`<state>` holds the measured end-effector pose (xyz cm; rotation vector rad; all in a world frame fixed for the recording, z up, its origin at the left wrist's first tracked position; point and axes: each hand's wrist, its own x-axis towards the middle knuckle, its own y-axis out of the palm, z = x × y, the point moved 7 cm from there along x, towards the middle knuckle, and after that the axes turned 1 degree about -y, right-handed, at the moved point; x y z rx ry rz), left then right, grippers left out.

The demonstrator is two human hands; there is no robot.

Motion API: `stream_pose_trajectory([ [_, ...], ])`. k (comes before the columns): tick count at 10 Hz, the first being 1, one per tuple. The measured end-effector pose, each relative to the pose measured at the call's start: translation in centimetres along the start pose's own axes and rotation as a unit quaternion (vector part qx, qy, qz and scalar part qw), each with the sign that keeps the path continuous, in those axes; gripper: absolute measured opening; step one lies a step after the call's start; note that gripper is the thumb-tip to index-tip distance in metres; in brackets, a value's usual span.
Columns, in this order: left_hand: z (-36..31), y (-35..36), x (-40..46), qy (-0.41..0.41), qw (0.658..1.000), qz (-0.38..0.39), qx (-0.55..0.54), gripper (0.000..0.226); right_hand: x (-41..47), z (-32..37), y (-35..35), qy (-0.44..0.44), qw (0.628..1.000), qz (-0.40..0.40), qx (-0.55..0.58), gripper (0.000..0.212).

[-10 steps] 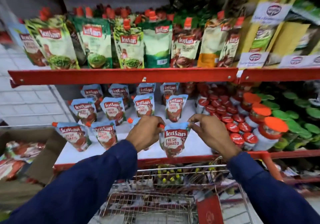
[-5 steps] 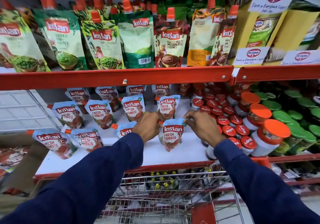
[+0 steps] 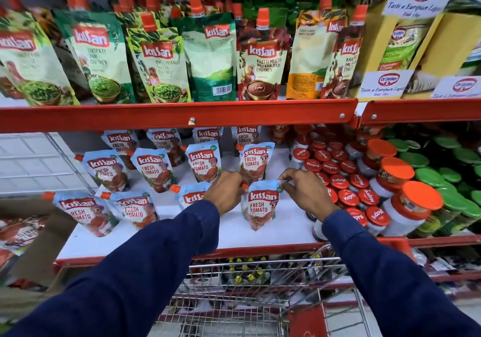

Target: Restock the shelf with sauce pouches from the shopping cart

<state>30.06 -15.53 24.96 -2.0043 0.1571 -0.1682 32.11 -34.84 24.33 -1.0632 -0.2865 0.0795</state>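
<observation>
i have both hands on one light-blue plastic tomato sauce pouch [image 3: 261,205], standing upright on the white lower shelf [image 3: 283,228] in the front row. my left hand [image 3: 226,193] pinches the orange spout cap at the pouch's top left corner, and my right hand [image 3: 304,193] pinches the top right corner, so each grip is clenched on this pouch. the pouch's base seems to rest on the shelf board, though i cannot be sure it carries its own weight yet.

taking that pouch as the landmark: a matching pouch stands just behind it, more matching pouches line the shelf to its left, and red-lidded jars [image 3: 347,196] crowd close on its right. the silver wire shopping cart [image 3: 260,284] sits below and in front of it, under the shelf edge.

i judge this as the placing step, nearly finished. the next move calls for easing both grips off gently so the soft pouch stays standing, then reaching down into the cart for another; how many remain there i cannot see.
</observation>
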Motion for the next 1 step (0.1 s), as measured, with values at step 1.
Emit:
stream_pose_trajectory([
  [1, -0.26, -0.77, -0.73, 0.004, 1.0, -0.024, -0.001, 0.028, -0.36, 0.53, -0.44, 0.001, 1.0, -0.017, -0.001, 0.016],
])
